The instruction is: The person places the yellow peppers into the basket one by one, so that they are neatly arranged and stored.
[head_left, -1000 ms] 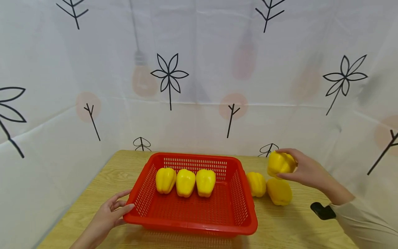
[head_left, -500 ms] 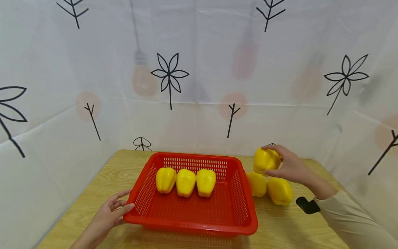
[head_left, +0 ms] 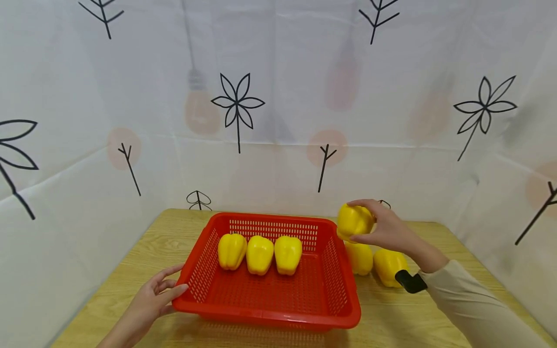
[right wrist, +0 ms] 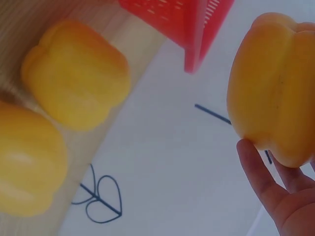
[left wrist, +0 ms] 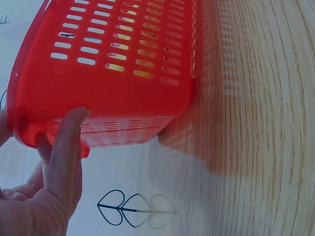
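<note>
A red plastic basket (head_left: 265, 319) stands on the table with three yellow bell peppers in a row inside, one of them the right-hand pepper (head_left: 288, 255). At the basket's left side, my left hand (head_left: 150, 299) grips the rim. The left wrist view shows its fingers (left wrist: 66, 152) against the outer wall. My right hand (head_left: 391, 234) holds another yellow bell pepper (right wrist: 275, 88) between thumb and fingers, raised near the basket's back right corner. Below that hand, two more peppers, a nearer one (head_left: 360, 258) and a farther-right one (head_left: 389, 267), lie beside the basket's right wall.
The wooden table (head_left: 148, 251) ends at a white cloth backdrop (head_left: 278, 179) printed with plants, which also rises on both sides. A dark strap piece (head_left: 411, 281) sits at the right wrist, by the sleeve (head_left: 474, 304).
My right hand has carried the held bell pepper leftward, from above the loose peppers to the basket's right rim. The left hand and the basket have stayed in place.
</note>
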A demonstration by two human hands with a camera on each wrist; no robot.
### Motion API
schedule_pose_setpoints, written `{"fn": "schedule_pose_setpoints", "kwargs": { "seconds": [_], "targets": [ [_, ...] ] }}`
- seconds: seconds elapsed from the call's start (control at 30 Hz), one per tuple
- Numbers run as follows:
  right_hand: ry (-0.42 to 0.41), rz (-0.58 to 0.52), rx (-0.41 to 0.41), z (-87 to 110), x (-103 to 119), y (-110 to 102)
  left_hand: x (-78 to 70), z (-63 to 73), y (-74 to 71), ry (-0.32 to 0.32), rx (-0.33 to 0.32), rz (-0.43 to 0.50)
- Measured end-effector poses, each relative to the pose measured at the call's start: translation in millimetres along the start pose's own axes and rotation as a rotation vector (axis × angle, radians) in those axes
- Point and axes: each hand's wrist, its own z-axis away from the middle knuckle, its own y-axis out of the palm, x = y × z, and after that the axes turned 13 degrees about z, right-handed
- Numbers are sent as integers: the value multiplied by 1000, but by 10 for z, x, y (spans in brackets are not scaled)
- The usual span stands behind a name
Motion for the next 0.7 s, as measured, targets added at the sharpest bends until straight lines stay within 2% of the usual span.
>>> {"fn": "schedule_pose_setpoints", "kwargs": {
  "seconds": [0.7],
  "targets": [
    [-72,-85,14,-248,290,238,0,-4,-4,6,3,-3]
  ]
}}
